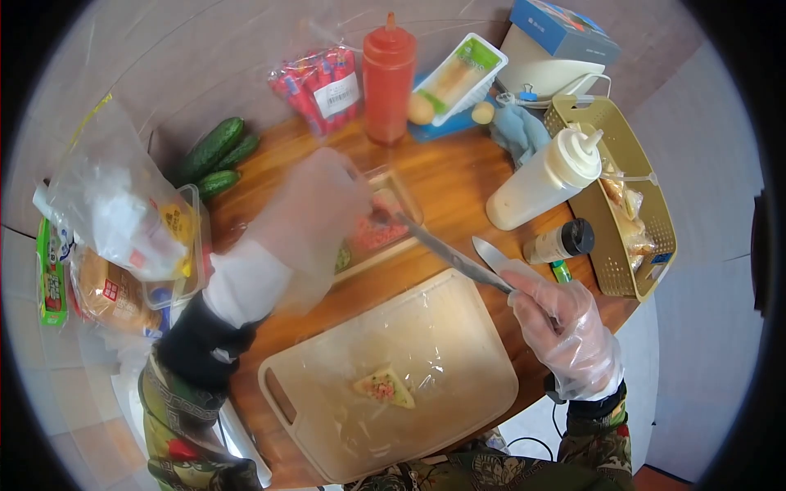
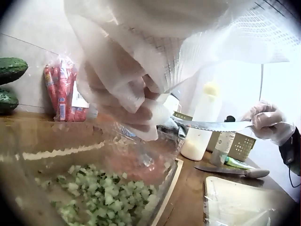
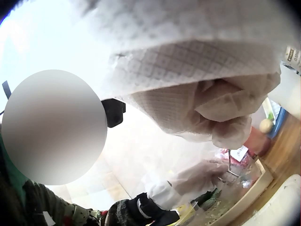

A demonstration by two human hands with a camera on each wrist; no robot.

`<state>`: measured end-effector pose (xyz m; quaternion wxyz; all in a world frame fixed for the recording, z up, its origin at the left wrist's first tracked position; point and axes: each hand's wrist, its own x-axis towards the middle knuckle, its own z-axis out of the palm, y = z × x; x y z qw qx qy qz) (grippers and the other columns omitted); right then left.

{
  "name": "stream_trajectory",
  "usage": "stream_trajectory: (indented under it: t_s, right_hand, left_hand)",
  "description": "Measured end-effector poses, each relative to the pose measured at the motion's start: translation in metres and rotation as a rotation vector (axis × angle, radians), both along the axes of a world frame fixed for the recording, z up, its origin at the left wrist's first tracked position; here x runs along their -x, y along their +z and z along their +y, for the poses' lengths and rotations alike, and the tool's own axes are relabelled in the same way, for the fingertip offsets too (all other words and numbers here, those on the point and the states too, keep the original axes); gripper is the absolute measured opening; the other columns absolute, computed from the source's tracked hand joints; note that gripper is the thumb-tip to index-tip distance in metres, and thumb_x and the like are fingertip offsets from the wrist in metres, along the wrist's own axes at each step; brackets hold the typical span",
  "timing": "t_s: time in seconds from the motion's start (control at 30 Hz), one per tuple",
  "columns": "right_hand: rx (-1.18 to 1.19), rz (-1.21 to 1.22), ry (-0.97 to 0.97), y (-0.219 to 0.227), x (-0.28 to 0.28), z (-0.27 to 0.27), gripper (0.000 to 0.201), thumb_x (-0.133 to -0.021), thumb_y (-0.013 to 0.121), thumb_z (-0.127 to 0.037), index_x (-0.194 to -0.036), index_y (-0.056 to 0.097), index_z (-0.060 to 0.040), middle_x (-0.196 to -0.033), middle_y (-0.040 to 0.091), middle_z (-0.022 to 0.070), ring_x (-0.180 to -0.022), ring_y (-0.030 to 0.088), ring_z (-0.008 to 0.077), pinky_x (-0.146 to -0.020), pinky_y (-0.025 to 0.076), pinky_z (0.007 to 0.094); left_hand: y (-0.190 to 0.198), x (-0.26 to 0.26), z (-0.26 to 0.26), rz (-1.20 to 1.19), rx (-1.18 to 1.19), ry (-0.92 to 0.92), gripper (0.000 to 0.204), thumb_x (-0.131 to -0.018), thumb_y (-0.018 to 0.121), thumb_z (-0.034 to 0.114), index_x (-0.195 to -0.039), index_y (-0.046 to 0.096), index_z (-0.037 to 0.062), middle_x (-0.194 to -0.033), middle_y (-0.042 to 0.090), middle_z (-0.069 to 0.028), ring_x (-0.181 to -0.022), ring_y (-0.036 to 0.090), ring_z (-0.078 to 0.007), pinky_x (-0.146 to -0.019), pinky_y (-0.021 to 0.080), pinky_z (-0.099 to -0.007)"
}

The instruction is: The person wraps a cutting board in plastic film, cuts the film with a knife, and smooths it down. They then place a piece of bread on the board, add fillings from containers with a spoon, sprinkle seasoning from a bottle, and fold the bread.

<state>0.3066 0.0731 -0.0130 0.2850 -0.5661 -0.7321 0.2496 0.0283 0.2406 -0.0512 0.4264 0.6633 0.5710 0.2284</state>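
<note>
My gloved right hand (image 1: 565,323) grips a serrated knife (image 1: 458,260), its blade stretching left toward my other hand. Blurred in the head view, my gloved left hand (image 1: 315,204) is over a clear-walled tray (image 1: 419,214). Its curled fingers seem to pinch a thin metal utensil (image 3: 230,165), mostly hidden by the hand. Chopped pink food (image 1: 381,233) lies below the fingertips, beside diced cucumber (image 2: 101,193). On the cutting board (image 1: 327,425) lies a small triangle of bread (image 1: 385,387) topped with pink and green bits.
A second knife (image 2: 235,171) lies beside the board. White squeeze bottle (image 1: 544,176), seasoning jar (image 1: 559,241) and perforated basket (image 1: 663,221) stand on the right. Behind are a red bottle (image 1: 390,86) and wrapped red sticks (image 1: 323,90). Cucumbers (image 1: 211,151) and bagged bread (image 1: 110,290) sit left.
</note>
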Motion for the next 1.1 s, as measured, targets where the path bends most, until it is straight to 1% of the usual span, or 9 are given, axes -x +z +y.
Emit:
stream_trajectory:
  t_s: [0.13,0.2,0.33,0.4,0.57,0.63,0.87,0.93,1.1]
  right_hand:
    - [0.076,0.034,-0.014,0.005,0.000,0.000,0.027,-0.095,0.060,-0.004,-0.120,0.070,0.0015,-0.060,0.054,0.0013,-0.051,0.049,0.0100,-0.052,0.039,0.0273]
    - [0.179,0.016,-0.049,0.009,0.001,-0.001,0.027,-0.090,0.064,0.000,-0.116,0.069,0.0016,-0.074,0.067,0.0214,-0.061,0.066,0.0348,-0.058,0.050,0.0403]
    - [0.110,0.023,-0.031,0.003,-0.002,-0.002,0.027,-0.090,0.064,0.000,-0.116,0.069,0.0014,-0.074,0.067,0.0218,-0.061,0.066,0.0345,-0.058,0.050,0.0399]
    - [0.132,0.071,-0.063,0.003,-0.001,-0.003,0.026,-0.095,0.060,-0.007,-0.115,0.071,0.0054,-0.057,0.049,-0.0012,-0.051,0.046,0.0075,-0.051,0.037,0.0261]
    - [0.099,0.050,-0.071,0.000,-0.002,-0.008,0.026,-0.095,0.060,-0.007,-0.114,0.071,0.0062,-0.056,0.049,-0.0010,-0.049,0.045,0.0074,-0.050,0.036,0.0260]
    - [0.093,0.049,-0.078,0.000,-0.002,-0.010,0.026,-0.095,0.061,-0.007,-0.114,0.071,0.0062,-0.056,0.049,-0.0010,-0.049,0.045,0.0074,-0.049,0.036,0.0260]
    - [0.057,0.064,-0.083,0.014,0.004,-0.020,0.027,-0.093,0.061,-0.007,-0.114,0.072,0.0062,-0.057,0.050,-0.0013,-0.049,0.045,0.0067,-0.050,0.035,0.0248]
    - [0.095,0.051,-0.089,0.022,0.005,-0.029,0.027,-0.093,0.062,-0.007,-0.114,0.072,0.0062,-0.058,0.051,-0.0009,-0.050,0.045,0.0065,-0.050,0.035,0.0247]
    - [0.149,0.005,-0.067,0.027,0.003,-0.052,0.029,-0.092,0.061,-0.002,-0.119,0.071,0.0008,-0.066,0.065,0.0124,-0.054,0.060,0.0198,-0.057,0.047,0.0315]
  left_hand:
    - [0.012,-0.008,-0.003,-0.063,0.152,-0.030,0.021,-0.087,0.067,0.017,-0.087,0.067,-0.0035,-0.071,0.070,-0.0076,-0.053,0.063,-0.0115,-0.049,0.049,-0.0261]
    - [0.026,-0.010,-0.007,-0.057,0.207,-0.027,0.020,-0.087,0.067,0.017,-0.087,0.067,-0.0030,-0.072,0.070,-0.0076,-0.054,0.063,-0.0114,-0.050,0.049,-0.0262]
    - [0.027,-0.004,-0.010,-0.214,0.309,0.011,0.019,-0.088,0.065,0.016,-0.087,0.068,-0.0019,-0.072,0.070,-0.0071,-0.060,0.063,-0.0120,-0.057,0.050,-0.0251]
    - [0.027,-0.001,-0.010,-0.202,0.300,0.008,0.020,-0.089,0.064,0.018,-0.086,0.068,-0.0015,-0.072,0.069,-0.0066,-0.062,0.063,-0.0123,-0.059,0.049,-0.0249]
    - [0.025,0.013,-0.011,-0.189,0.205,-0.042,0.022,-0.090,0.063,0.020,-0.084,0.069,0.0001,-0.073,0.067,-0.0053,-0.062,0.063,-0.0126,-0.059,0.047,-0.0252]
    - [0.022,0.022,-0.012,0.100,-0.297,-0.374,0.022,-0.093,0.060,0.020,-0.083,0.068,0.0016,-0.075,0.066,-0.0039,-0.063,0.062,-0.0125,-0.059,0.047,-0.0260]
    - [0.055,0.027,-0.030,-0.085,0.083,-0.143,0.024,-0.096,0.053,0.013,-0.080,0.065,-0.0006,-0.072,0.061,-0.0024,-0.067,0.062,-0.0113,-0.061,0.048,-0.0254]
    - [0.055,0.036,-0.034,0.241,-0.283,-0.426,0.024,-0.096,0.053,0.013,-0.080,0.065,-0.0010,-0.072,0.060,-0.0018,-0.066,0.061,-0.0108,-0.060,0.046,-0.0251]
    - [0.059,0.035,-0.068,-0.206,0.188,-0.029,0.022,-0.092,0.062,0.017,-0.077,0.063,0.0006,-0.074,0.062,-0.0050,-0.064,0.061,-0.0127,-0.058,0.045,-0.0242]
